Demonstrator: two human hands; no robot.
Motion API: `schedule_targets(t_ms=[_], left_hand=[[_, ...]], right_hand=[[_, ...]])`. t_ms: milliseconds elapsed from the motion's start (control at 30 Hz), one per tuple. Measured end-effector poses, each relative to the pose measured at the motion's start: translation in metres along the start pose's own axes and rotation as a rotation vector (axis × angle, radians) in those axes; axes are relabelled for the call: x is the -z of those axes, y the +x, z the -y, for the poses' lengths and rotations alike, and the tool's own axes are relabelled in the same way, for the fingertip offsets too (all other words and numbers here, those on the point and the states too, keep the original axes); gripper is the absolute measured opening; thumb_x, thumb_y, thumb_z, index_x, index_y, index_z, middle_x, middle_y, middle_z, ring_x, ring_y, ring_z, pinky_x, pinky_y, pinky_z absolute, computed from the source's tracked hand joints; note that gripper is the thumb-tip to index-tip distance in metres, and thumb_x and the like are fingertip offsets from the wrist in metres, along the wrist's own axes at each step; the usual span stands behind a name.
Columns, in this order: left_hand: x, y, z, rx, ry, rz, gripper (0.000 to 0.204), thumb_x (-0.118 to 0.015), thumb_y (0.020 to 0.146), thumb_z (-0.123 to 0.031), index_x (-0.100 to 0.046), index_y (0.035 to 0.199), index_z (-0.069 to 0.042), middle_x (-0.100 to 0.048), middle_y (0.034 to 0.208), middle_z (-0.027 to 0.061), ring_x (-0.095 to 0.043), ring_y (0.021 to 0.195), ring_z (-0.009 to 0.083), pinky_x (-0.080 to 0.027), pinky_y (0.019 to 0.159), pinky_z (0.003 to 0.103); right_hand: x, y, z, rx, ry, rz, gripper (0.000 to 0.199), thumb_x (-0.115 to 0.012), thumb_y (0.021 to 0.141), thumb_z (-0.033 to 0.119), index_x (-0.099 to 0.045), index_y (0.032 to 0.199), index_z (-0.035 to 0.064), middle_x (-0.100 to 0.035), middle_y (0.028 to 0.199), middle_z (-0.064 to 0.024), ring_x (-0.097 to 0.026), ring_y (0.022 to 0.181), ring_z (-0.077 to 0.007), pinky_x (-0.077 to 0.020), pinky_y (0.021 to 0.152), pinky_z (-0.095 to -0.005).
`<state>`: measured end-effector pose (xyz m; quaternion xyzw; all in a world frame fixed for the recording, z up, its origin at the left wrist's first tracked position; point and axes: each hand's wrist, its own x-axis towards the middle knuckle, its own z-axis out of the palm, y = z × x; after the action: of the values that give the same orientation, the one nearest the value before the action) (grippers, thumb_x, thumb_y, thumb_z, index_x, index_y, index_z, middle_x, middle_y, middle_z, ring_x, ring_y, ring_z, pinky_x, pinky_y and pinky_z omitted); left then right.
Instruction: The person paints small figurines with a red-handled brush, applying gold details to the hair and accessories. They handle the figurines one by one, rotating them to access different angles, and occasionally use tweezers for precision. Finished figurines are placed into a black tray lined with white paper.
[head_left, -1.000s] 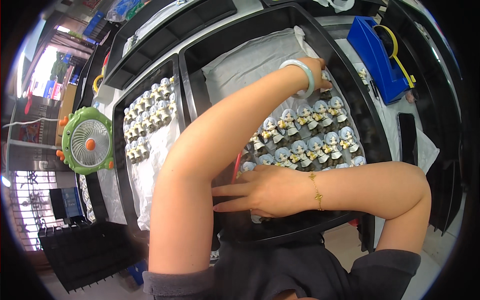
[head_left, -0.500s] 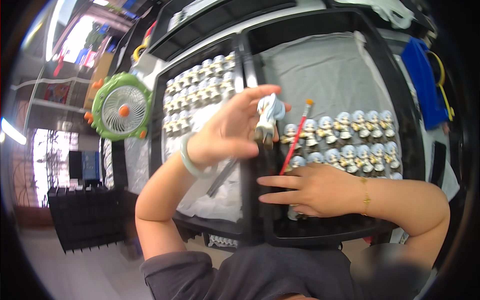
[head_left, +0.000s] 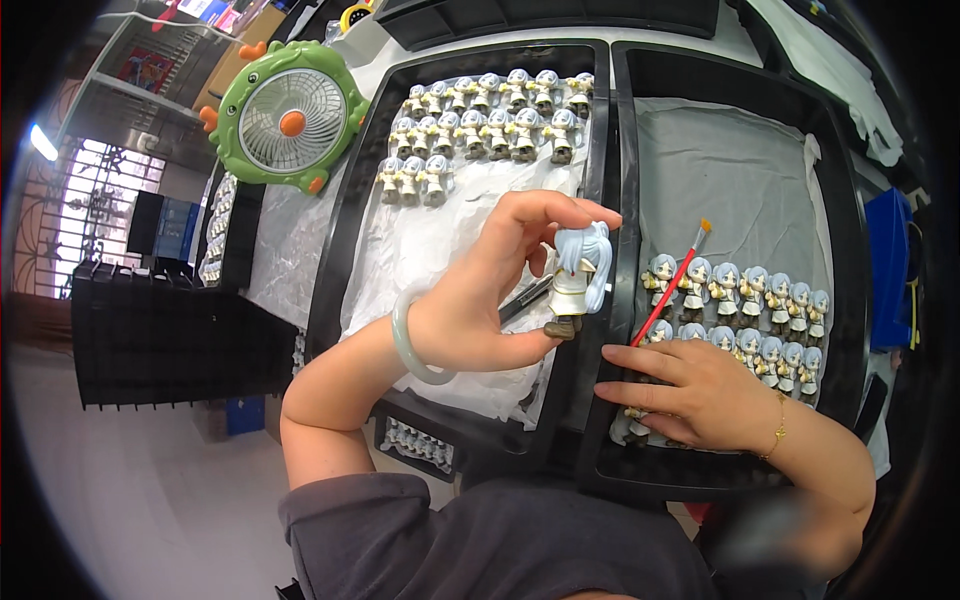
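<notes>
- Head view: the left hand [head_left: 470,315] is gripping a grey-haired figurine [head_left: 578,280] at frame centre, fingers closed around it.
- The right hand [head_left: 700,392] is pinching a red paintbrush [head_left: 672,285].
- The left tray [head_left: 345,215] is holding three rows of figurines [head_left: 485,120], seemingly finished.
- The right tray [head_left: 845,220] is holding two rows [head_left: 745,305], probably waiting.

2 black trays [head_left: 598,130] and green fan [head_left: 283,118] on workbench [head_left: 385,45]
</notes>
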<state>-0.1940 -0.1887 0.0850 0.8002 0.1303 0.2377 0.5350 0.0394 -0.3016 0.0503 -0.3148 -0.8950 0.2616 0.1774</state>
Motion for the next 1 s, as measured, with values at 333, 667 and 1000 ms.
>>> schedule_targets(t_ms=[333,667,1000], left_hand=[[0.003,-0.003,-0.011,-0.042,0.619,-0.116,0.062,-0.07,0.053,-0.014,-0.046,0.11,-0.01,-0.046,0.101,0.0088,-0.045,0.091,0.0232,-0.033,0.075,0.032],[-0.003,-0.005,-0.017,-0.01,1.095,-0.211,0.06,-0.076,0.046,-0.037,-0.056,0.094,-0.008,-0.043,0.077,0.004,-0.041,0.071,0.022,-0.029,0.068,0.033],[-0.001,-0.007,-0.015,0.024,1.097,-0.185,0.057,-0.076,0.048,-0.037,-0.057,0.093,-0.008,-0.047,0.077,0.0034,-0.042,0.071,0.021,-0.031,0.068,0.032]], right_hand=[[-0.001,0.002,0.0,-0.019,-0.011,0.024,0.059,-0.066,0.068,0.012,-0.048,0.123,0.023,-0.042,0.131,-0.0021,-0.056,0.093,-0.0229,-0.0488,0.074,-0.0329],[-0.002,0.002,-0.001,-0.024,0.021,0.032,0.064,-0.067,0.065,0.009,-0.047,0.124,0.023,-0.042,0.131,-0.0036,-0.055,0.095,-0.0246,-0.0488,0.074,-0.0344],[-0.001,0.004,0.001,-0.027,0.016,0.028,0.062,-0.067,0.064,0.009,-0.05,0.122,0.0216,-0.044,0.129,-0.0041,-0.055,0.094,-0.0242,-0.0485,0.073,-0.0345]])
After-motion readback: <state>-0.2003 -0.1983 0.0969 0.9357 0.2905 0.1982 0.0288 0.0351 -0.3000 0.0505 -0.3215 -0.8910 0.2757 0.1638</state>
